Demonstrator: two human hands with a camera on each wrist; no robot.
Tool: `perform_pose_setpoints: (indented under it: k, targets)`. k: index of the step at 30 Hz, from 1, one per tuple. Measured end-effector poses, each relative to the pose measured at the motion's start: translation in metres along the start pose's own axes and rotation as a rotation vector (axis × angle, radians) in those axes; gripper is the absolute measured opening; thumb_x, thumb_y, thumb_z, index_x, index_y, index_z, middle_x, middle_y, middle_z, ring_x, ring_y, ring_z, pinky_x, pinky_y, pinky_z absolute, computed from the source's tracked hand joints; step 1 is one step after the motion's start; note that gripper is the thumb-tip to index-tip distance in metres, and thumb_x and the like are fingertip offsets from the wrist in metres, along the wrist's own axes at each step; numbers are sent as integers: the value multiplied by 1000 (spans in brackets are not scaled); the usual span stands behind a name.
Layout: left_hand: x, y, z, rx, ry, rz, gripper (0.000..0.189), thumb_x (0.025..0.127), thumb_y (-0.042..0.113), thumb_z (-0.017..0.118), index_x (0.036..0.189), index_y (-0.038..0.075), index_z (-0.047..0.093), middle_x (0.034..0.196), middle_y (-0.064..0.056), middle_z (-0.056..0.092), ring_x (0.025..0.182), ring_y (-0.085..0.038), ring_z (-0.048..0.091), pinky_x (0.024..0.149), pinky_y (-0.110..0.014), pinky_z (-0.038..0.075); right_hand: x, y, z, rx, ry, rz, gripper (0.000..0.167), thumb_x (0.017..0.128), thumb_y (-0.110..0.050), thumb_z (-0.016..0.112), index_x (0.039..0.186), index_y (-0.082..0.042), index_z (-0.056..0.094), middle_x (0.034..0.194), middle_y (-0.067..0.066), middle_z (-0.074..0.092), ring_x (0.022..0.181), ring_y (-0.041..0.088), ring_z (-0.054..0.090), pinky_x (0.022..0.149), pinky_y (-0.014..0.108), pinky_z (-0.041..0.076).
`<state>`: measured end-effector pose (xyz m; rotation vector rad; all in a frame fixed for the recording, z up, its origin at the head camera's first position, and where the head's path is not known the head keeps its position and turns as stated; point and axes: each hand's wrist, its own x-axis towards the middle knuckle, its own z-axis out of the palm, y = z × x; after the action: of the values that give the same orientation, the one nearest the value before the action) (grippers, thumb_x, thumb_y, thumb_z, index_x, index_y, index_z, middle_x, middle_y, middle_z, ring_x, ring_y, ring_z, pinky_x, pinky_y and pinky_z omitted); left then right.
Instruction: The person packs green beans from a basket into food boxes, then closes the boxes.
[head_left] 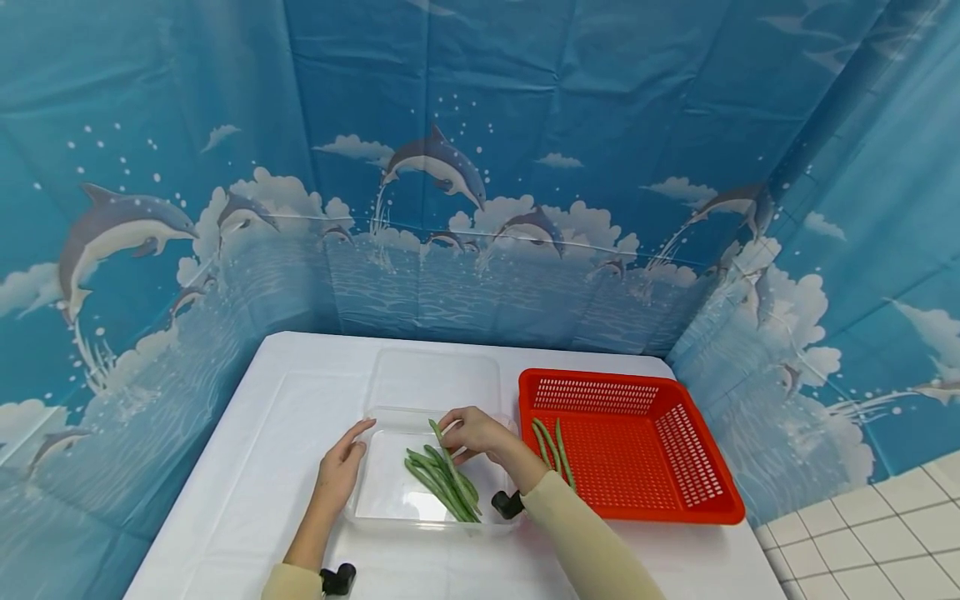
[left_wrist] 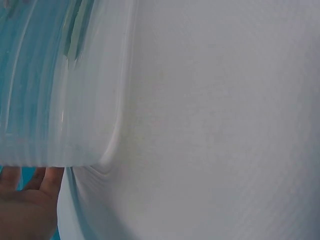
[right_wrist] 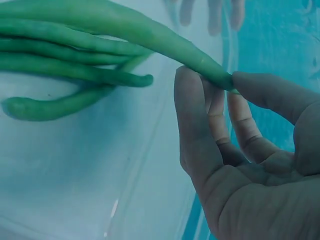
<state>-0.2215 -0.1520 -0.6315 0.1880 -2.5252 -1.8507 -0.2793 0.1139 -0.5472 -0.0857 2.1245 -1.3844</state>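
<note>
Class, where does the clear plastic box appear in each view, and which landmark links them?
Head: the clear plastic box sits at lower middle, slightly left.
Left wrist: upper left, its side wall showing.
Right wrist: left and centre, its floor bare at lower left.
Shared landmark: green beans inside it.

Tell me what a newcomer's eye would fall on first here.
Probably the bright red basket on the right of the white table, with a few green beans along its left side. Next, the clear container beside it, where the right hand pinches one bean of a green bunch. Behind the table, a blue curtain printed with dolphins hangs.
</note>
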Motion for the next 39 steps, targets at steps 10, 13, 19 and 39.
perform_pose_setpoints:
  k: [10, 13, 19, 39]
  targets:
    - [1, -1, -1, 0, -2, -8, 43, 113, 24, 43, 152, 30, 58, 172, -6, 40, 160, -39, 34, 129, -63, 31, 3, 4, 22, -181, 57, -20, 16, 89, 3, 70, 105, -1, 70, 78, 4, 61, 68, 18, 66, 70, 43, 70]
    - [1, -1, -1, -5, 0, -10, 42, 113, 24, 43, 152, 30, 58, 172, -6, 41, 160, -39, 34, 129, -64, 31, 4, 6, 27, -224, 74, -27, 19, 86, 6, 68, 103, -1, 71, 76, 2, 60, 64, 14, 64, 64, 39, 68]
    - [2, -2, -1, -8, -5, -10, 42, 113, 24, 43, 152, 30, 58, 172, -7, 40, 161, -39, 33, 130, -64, 31, 5, 8, 32, -287, 87, -19, 19, 85, 10, 67, 101, -1, 72, 70, 1, 58, 60, 12, 59, 58, 34, 66]
    - [1, -2, -1, -4, -2, -8, 42, 113, 24, 43, 152, 30, 58, 172, -7, 39, 160, -40, 34, 130, -63, 31, -3, 4, 17, -234, 105, -60, 19, 93, -1, 72, 111, 3, 70, 82, 10, 67, 70, 25, 69, 65, 39, 69]
